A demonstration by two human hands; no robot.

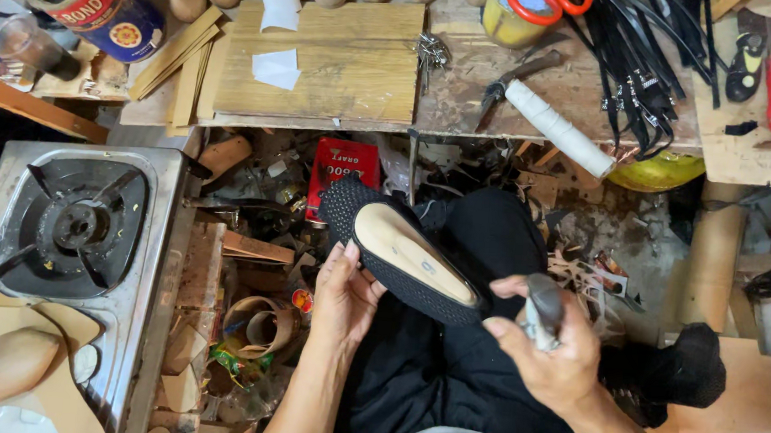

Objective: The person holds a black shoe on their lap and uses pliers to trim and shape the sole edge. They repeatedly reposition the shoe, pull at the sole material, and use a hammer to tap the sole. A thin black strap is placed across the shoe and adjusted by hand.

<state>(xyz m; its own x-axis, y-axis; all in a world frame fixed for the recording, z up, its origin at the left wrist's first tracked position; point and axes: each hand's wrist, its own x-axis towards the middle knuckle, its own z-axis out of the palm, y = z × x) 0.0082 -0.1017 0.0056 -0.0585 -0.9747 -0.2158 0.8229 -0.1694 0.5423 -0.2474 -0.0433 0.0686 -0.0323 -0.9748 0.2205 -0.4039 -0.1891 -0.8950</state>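
My left hand point(342, 300) grips a black textured shoe upper stretched over a wooden last point(401, 250), sole side up, with a tan insole showing. It is held above my lap, which is clad in black trousers point(484, 243). My right hand point(545, 348) is closed around the grey metal head of a small tool point(543, 311), just to the right of the shoe's heel end. The tool's tip is hidden by my fingers.
A single-burner gas stove point(78, 220) stands at the left. A wooden workbench point(324, 65) at the top carries boards, paper scraps, a glue tin point(100, 2), a hammer with a white-wrapped handle point(553, 124), orange scissors point(545, 0) and black straps point(641, 62). Leather scraps litter the floor.
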